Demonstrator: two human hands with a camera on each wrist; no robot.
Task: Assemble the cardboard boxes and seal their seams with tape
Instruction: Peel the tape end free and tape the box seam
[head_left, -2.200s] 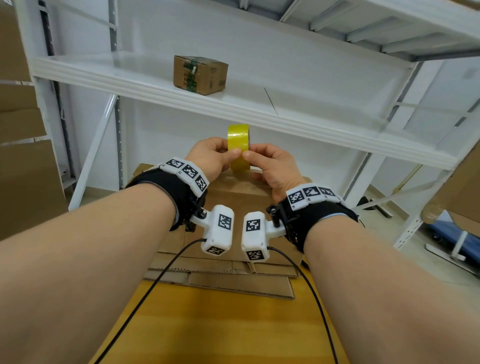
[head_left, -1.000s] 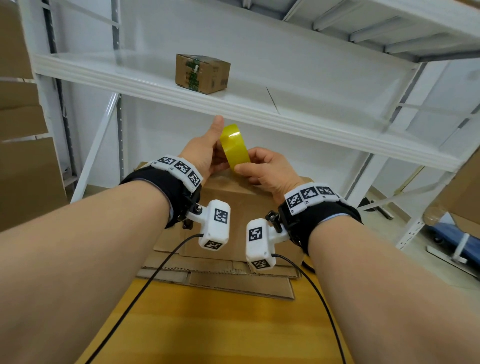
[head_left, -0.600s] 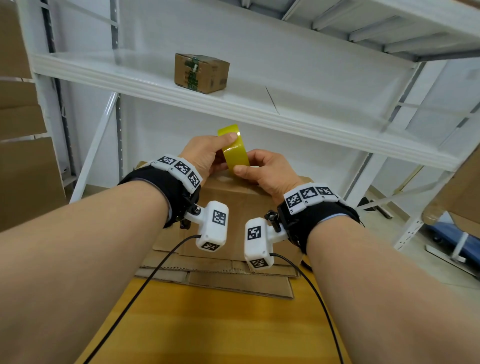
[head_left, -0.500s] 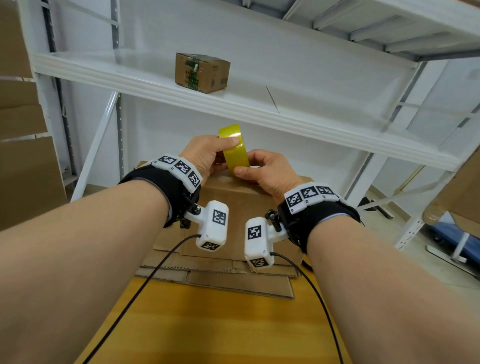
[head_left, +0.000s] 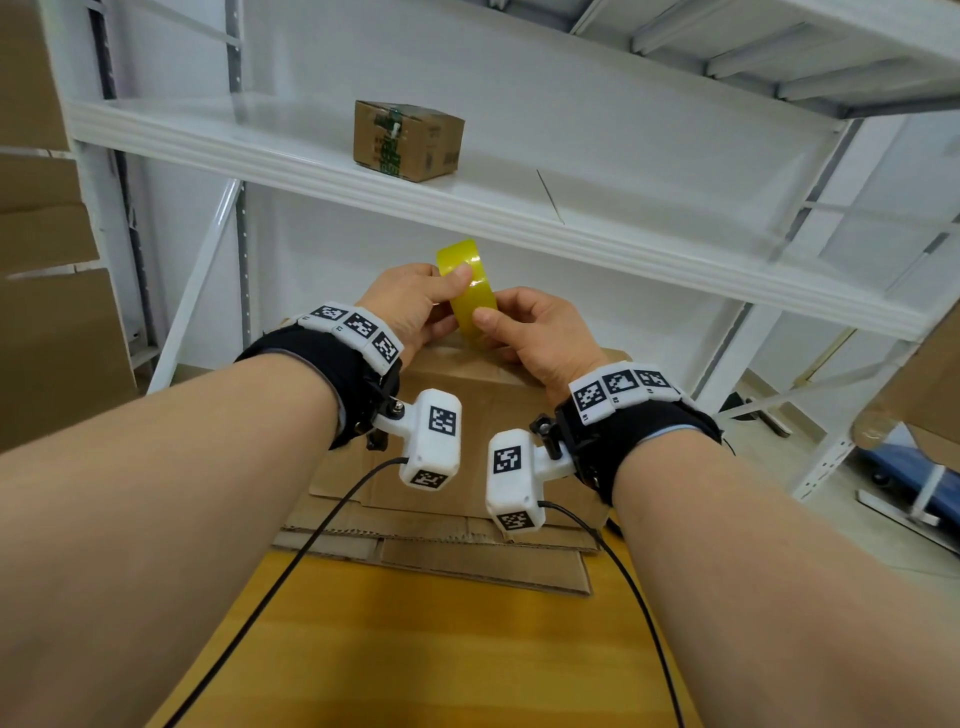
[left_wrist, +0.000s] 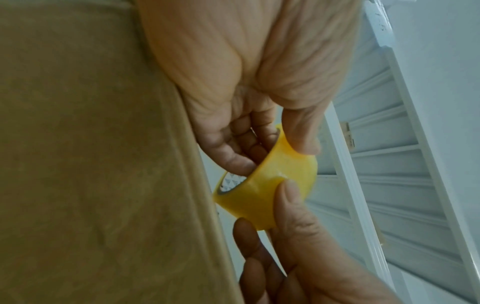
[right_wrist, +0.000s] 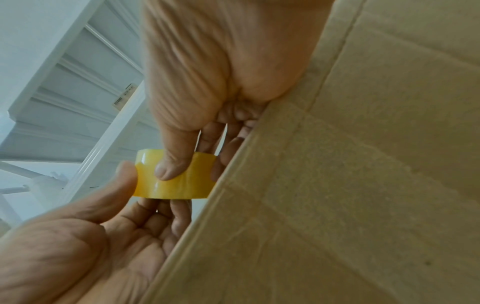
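Observation:
A yellow roll of tape is held up between both hands above an assembled cardboard box. My left hand grips the roll, thumb on its outer face and fingers in its core. My right hand holds the roll's lower part, thumb pressed on the tape surface. The box's side fills the wrist views. Flat cardboard sheets lie under the box on the wooden table.
A white metal shelf runs across just beyond the hands, with a small taped cardboard box on it. Stacked cardboard stands at the left. A brown box and a blue cart are at the right.
The roll has been turned between the hands. My left thumb, raised straight a second ago, is now down on the roll's outer face. Both hands stay above the box.

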